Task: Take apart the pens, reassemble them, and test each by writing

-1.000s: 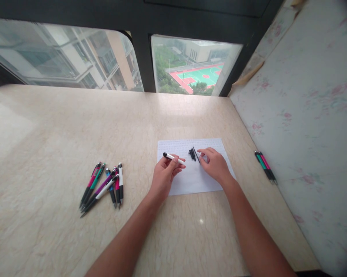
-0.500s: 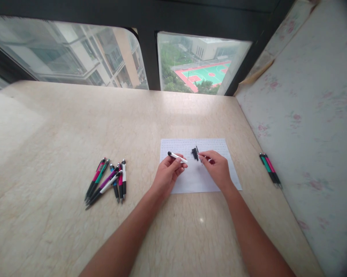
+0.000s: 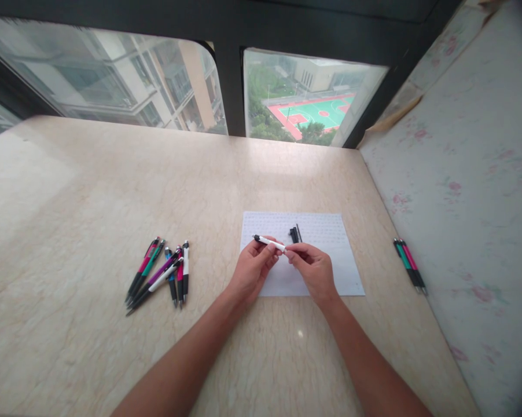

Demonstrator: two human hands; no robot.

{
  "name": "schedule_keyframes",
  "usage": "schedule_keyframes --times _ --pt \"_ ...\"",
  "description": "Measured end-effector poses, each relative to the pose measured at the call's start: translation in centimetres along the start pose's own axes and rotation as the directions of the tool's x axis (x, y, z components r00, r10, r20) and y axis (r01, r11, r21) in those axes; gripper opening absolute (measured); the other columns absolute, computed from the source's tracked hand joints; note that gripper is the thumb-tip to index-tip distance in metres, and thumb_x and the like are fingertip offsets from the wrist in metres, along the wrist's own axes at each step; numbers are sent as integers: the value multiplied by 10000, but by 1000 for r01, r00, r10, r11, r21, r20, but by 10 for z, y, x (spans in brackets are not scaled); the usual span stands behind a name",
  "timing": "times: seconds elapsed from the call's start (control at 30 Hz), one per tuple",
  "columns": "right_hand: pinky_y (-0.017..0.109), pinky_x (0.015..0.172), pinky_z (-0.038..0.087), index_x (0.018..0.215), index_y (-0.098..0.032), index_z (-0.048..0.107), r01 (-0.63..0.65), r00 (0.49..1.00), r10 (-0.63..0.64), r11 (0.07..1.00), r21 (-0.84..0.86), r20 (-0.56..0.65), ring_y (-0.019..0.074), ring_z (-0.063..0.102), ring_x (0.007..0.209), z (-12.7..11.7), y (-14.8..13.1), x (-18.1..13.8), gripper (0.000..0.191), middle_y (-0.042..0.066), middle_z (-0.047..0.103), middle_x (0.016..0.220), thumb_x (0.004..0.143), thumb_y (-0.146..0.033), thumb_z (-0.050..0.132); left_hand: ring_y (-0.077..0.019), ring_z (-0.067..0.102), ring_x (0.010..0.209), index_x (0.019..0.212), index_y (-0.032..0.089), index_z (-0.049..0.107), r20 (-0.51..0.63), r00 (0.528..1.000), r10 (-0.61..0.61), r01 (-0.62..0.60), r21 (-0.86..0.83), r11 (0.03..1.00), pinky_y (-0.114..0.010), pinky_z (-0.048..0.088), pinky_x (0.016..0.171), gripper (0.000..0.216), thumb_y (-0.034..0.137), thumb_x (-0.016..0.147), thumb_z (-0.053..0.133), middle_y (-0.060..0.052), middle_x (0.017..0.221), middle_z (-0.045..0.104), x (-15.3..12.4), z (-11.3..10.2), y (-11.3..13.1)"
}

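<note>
My left hand [image 3: 253,271] is closed around a white pen barrel [image 3: 270,242] with a black upper end that points to the left. At the barrel's right end, the fingertips of my right hand [image 3: 316,271] are pinched together, touching or almost touching it. Whatever small piece they hold is hidden. Just beyond my hands, several black pen parts [image 3: 293,234] lie on a sheet of paper [image 3: 341,263] covered in rows of writing. Among them is a thin dark refill [image 3: 298,231].
To the left, a loose pile of click pens [image 3: 157,272] in several colours rests on the marble-like sill [image 3: 91,220]. A green and a pink pen [image 3: 411,263] lie side by side by the papered wall [image 3: 469,231]. Windows [image 3: 308,98] stand behind the sill.
My right hand has moved left and nearer, from beside the black parts to the right end of the pen barrel. My left hand keeps its hold. The view has shifted slightly.
</note>
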State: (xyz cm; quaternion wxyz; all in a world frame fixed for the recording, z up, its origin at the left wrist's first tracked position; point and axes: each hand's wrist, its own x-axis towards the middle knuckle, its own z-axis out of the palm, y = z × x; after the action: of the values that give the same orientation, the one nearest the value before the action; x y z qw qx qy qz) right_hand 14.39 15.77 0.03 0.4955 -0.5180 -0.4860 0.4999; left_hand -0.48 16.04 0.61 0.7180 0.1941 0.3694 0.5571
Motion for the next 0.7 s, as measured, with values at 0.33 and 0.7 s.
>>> schedule_keyframes --times 0.33,0.7 --pt "280 666 490 838 -210 691 416 895 -445 804 -425 35 142 595 684 -1 -18 -6 111 29 693 803 892 -235 598 -72 616 750 923 142 670 25 999 -26 27 -13 1000 -171 496 725 214 222 753 774 -26 855 654 -2 2 -3" --pt "294 629 398 924 -191 628 94 974 -227 319 -943 20 217 607 832 -42 -8 13 128 64 662 895 863 -299 595 -68 619 741 934 143 656 16 1000 -12 12 -32 999 -162 491 707 254 229 736 790 -41 892 667 1 2 -4"
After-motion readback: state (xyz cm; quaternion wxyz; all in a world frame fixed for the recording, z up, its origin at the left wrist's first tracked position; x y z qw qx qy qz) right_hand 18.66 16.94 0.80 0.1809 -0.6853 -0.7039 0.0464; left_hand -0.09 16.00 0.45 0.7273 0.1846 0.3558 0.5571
